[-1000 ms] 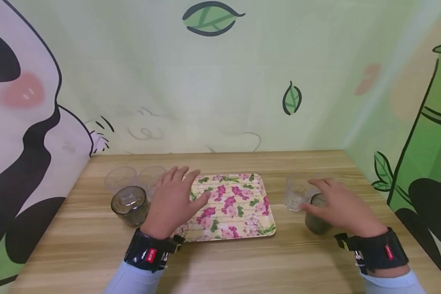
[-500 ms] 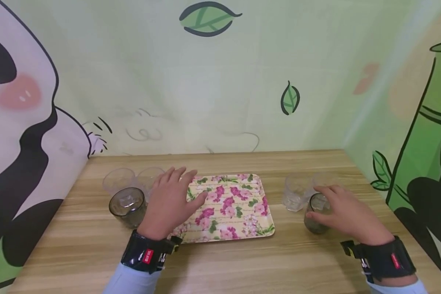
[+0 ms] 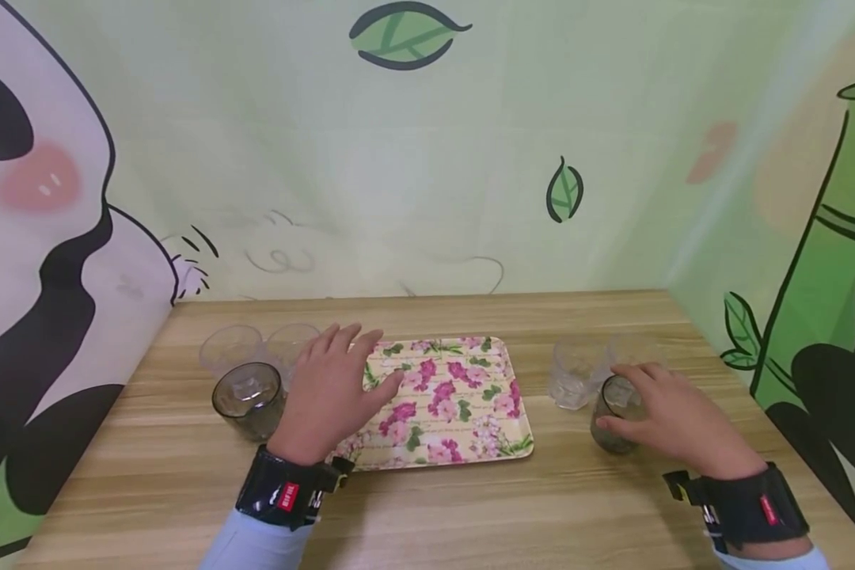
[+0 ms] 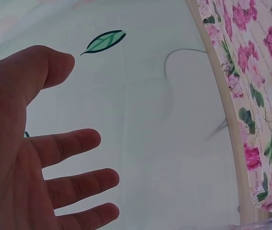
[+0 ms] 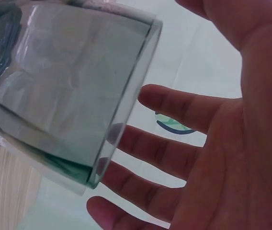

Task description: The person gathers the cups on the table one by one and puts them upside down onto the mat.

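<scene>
My left hand [image 3: 328,396] hovers over the left side of the floral tray [image 3: 442,404], fingers spread and nothing in them. In the left wrist view that hand's fingers [image 4: 76,189] are extended, with part of the tray at the right. On the right, my right hand [image 3: 673,419] is at a smoky grey glass [image 3: 616,423] standing upright on the table. The right wrist view has its fingers [image 5: 160,148] fairly straight beside the glass rim, fingertips partly behind it; whether they touch it I cannot tell. Another smoky glass [image 3: 252,408] stands left of my left hand.
Behind the left smoky glass are two clear glasses, one clear glass [image 3: 229,344] and another clear glass [image 3: 292,340] partly hidden by my hand. Clear glasses [image 3: 573,380] also stand behind the right smoky glass. A printed panda-and-bamboo backdrop [image 3: 427,174] encloses the wooden table [image 3: 470,514].
My right hand has drawn back slightly toward the near right, uncovering more of the smoky glass beside it. The left hand has stayed nearly still over the tray.
</scene>
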A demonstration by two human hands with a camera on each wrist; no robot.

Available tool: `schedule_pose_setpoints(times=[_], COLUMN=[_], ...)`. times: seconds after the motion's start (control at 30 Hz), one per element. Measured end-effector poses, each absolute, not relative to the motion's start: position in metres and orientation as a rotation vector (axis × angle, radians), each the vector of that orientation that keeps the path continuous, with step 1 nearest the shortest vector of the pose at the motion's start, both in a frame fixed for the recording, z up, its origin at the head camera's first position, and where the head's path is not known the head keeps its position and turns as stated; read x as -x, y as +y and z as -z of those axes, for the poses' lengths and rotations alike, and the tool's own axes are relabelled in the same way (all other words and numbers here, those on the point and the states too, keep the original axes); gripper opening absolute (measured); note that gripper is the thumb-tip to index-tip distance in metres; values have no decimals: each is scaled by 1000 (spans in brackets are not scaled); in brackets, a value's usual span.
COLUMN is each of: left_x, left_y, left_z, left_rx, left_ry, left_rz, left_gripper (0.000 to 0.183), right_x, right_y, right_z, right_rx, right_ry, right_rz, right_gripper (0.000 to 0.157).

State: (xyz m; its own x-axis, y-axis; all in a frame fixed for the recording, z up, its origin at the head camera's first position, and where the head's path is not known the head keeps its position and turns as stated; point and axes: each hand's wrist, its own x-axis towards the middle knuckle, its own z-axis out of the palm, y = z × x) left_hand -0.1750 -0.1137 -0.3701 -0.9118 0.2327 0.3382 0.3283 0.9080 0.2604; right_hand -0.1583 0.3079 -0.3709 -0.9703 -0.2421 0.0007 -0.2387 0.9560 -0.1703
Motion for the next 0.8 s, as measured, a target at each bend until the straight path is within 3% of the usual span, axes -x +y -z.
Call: schedule_pose_setpoints(times=[0.53, 0.8], left_x=[173, 174], left_y=[-115, -114], left_z=[373, 371], left_rx=[398, 410], left_ry=[-2789, -2815], left_rz=[471, 448], left_gripper=[68, 71], right_x=[155, 157], right_y=[311, 313], right_z=[378, 377], right_rx=[367, 363], right_ry=[3109, 3116], right_rz=[263, 262], right_gripper=[87, 92])
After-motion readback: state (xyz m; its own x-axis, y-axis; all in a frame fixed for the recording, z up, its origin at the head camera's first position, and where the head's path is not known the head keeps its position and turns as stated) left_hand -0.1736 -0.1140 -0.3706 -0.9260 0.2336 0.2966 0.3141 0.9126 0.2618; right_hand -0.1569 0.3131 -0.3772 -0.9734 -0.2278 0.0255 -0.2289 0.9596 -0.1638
